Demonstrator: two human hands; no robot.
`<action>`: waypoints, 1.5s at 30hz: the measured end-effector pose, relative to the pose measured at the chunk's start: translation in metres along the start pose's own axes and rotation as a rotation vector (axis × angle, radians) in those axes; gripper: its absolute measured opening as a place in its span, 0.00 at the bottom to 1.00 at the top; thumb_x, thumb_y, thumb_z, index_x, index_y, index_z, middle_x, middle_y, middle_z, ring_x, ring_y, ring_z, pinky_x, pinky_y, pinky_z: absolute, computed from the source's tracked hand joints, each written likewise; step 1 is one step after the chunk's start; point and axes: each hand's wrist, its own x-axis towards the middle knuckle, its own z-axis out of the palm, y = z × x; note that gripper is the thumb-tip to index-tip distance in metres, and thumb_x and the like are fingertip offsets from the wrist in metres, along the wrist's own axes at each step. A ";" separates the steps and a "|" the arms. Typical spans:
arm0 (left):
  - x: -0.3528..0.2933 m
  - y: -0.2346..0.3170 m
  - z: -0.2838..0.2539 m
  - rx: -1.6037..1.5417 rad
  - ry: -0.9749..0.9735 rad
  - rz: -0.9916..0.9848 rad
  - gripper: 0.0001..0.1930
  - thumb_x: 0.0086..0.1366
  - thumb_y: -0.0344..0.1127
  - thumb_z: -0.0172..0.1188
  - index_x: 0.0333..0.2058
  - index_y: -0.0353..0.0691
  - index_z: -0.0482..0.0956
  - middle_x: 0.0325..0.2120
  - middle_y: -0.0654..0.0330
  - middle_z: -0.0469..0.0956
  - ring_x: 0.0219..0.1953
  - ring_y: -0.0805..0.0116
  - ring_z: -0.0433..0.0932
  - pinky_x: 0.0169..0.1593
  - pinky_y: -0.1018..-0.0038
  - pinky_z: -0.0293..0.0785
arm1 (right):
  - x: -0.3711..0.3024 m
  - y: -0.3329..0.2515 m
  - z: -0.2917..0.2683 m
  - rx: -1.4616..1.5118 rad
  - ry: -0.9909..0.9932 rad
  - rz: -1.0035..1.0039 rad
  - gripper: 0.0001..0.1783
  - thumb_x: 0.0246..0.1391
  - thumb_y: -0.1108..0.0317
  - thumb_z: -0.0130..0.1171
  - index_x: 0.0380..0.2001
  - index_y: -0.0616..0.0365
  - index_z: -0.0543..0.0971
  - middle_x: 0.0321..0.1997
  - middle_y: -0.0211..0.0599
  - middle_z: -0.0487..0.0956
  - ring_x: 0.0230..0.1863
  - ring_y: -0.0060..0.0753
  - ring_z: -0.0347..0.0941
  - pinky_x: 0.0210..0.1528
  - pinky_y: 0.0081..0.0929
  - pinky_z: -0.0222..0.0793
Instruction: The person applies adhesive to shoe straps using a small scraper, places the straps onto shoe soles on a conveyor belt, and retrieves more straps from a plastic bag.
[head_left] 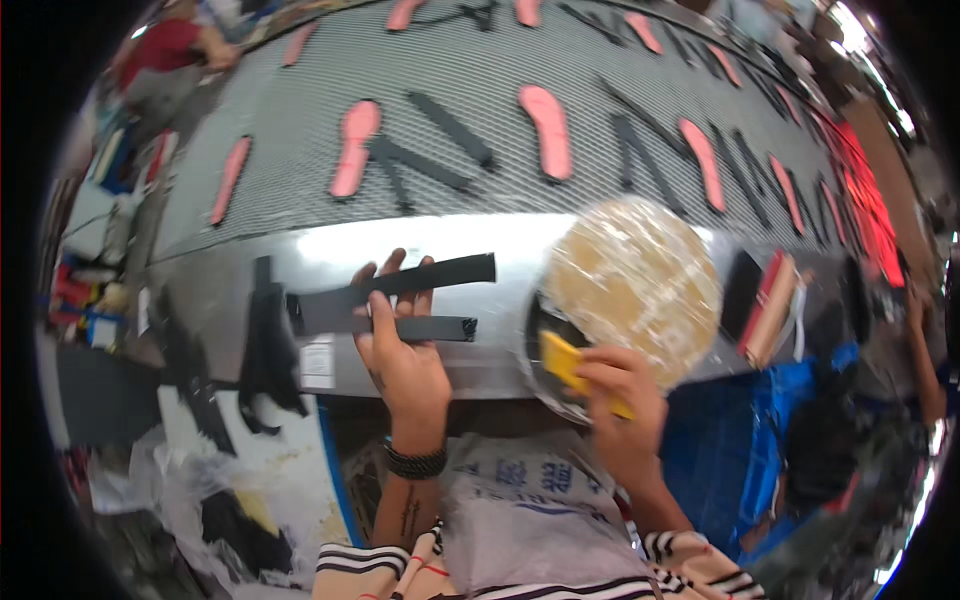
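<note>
My left hand point(400, 345) presses flat on two long black strips point(400, 290) lying across a shiny metal ledge point(330, 245); the fingers spread over them. My right hand point(625, 400) grips a small yellow scraper-like tool point(562, 362) at the near rim of a round pan point(640, 280) coated with a tan, glue-like layer. A dark beaded band circles my left wrist.
Beyond the ledge a grey mesh belt point(500, 70) carries several pink shoe soles point(547, 130) and black strips point(450, 130). A pile of black strips point(265, 350) hangs at the left. A wooden-handled brush point(770, 305) lies right of the pan. A blue bin point(740, 440) sits lower right.
</note>
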 end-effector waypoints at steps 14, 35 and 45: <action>0.286 0.180 -0.055 0.780 -0.183 0.152 0.16 0.63 0.35 0.64 0.44 0.30 0.74 0.38 0.58 0.79 0.42 0.64 0.79 0.47 0.65 0.75 | 0.001 -0.031 0.006 0.136 0.159 0.154 0.09 0.62 0.82 0.50 0.42 0.67 0.78 0.48 0.50 0.76 0.48 0.39 0.75 0.42 0.29 0.83; 0.177 0.307 -0.318 1.913 0.319 0.977 0.16 0.64 0.33 0.57 0.48 0.31 0.74 0.42 0.43 0.77 0.46 0.45 0.77 0.52 0.62 0.71 | -0.003 -0.028 -0.010 0.014 0.073 0.051 0.09 0.60 0.83 0.54 0.41 0.65 0.80 0.46 0.48 0.80 0.48 0.40 0.76 0.54 0.32 0.71; 0.034 0.203 -0.099 1.757 -0.242 0.432 0.11 0.61 0.28 0.62 0.42 0.32 0.80 0.32 0.54 0.81 0.36 0.61 0.80 0.44 0.70 0.74 | 0.012 -0.035 -0.017 0.043 -0.013 0.008 0.09 0.56 0.82 0.59 0.40 0.61 0.81 0.45 0.45 0.81 0.45 0.41 0.79 0.48 0.30 0.73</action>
